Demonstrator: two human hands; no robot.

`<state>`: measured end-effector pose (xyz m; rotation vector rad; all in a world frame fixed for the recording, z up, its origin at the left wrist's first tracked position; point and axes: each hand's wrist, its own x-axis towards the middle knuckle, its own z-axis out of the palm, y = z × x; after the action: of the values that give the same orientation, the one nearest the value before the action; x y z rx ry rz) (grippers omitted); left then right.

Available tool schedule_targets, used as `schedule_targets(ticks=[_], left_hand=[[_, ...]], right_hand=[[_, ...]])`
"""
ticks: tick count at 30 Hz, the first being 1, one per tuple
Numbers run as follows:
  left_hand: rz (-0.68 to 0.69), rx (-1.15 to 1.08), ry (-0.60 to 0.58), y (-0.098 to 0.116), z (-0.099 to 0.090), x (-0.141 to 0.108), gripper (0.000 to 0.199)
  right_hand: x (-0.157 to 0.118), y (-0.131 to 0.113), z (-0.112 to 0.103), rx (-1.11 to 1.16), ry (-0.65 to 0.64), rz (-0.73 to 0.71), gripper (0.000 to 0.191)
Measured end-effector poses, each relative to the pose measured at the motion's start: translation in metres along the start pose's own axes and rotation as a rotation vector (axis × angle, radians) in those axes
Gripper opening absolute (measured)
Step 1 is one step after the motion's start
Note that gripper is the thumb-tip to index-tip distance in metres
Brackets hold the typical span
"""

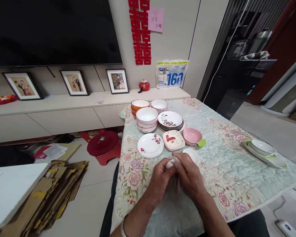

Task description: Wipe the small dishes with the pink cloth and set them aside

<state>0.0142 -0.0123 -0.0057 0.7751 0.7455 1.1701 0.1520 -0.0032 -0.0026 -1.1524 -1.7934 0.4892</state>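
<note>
My left hand (160,177) is closed on a small white ceramic piece (169,164), mostly hidden by the fingers, so its kind cannot be made out. My right hand (189,173) presses a pale cloth (177,186) against that piece, and the cloth hangs down between both palms. Just beyond my right hand sits a small white bowl (191,155). White plates with red flowers (150,145), square cream dishes (173,140) and pink bowls with a green leaf handle (192,135) lie past my hands.
Farther back are stacked white bowls (147,120), orange bowls (140,104) and brown-patterned plates (171,119). White dishes (263,148) rest on a green-edged oval plate at the right. A flowered cloth (133,177) covers the table. Flattened cardboard (46,194) and a red stool (103,144) stand left.
</note>
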Motion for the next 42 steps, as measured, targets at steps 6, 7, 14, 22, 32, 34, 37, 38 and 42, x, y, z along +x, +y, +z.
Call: schedule_targets(ticks=[6,7,14,22,32,34,37,38,42], left_hand=[[0.008,-0.024,-0.002,0.002,0.002,-0.002,0.027],[0.001,-0.074,-0.002,0.004,0.003,-0.002,0.028],[-0.032,-0.232,0.008,0.009,0.002,-0.001,0.033],[-0.108,-0.268,0.059,0.002,0.003,0.001,0.045],[-0.067,-0.431,-0.014,0.011,-0.004,0.003,0.054],[-0.079,-0.475,-0.011,0.013,-0.004,0.003,0.053],[-0.128,-0.538,0.011,0.012,-0.004,0.005,0.051],[-0.145,-0.543,0.019,0.01,-0.004,0.005,0.049],[-0.191,-0.467,-0.048,0.002,-0.001,0.004,0.034]], right_hand=[[0.001,-0.001,-0.003,0.097,0.009,0.117,0.025],[0.001,0.0,-0.005,0.132,0.014,0.157,0.027],[0.0,0.007,-0.009,0.371,-0.024,0.332,0.033],[0.0,-0.001,-0.003,0.155,0.07,0.134,0.025],[-0.001,-0.007,0.0,0.04,-0.035,-0.209,0.02],[-0.001,-0.007,-0.002,0.028,-0.031,-0.191,0.021],[-0.002,-0.006,-0.001,0.028,-0.051,-0.122,0.02],[-0.003,-0.006,0.0,0.041,-0.061,-0.105,0.018],[-0.002,-0.004,0.003,0.077,-0.036,-0.076,0.009]])
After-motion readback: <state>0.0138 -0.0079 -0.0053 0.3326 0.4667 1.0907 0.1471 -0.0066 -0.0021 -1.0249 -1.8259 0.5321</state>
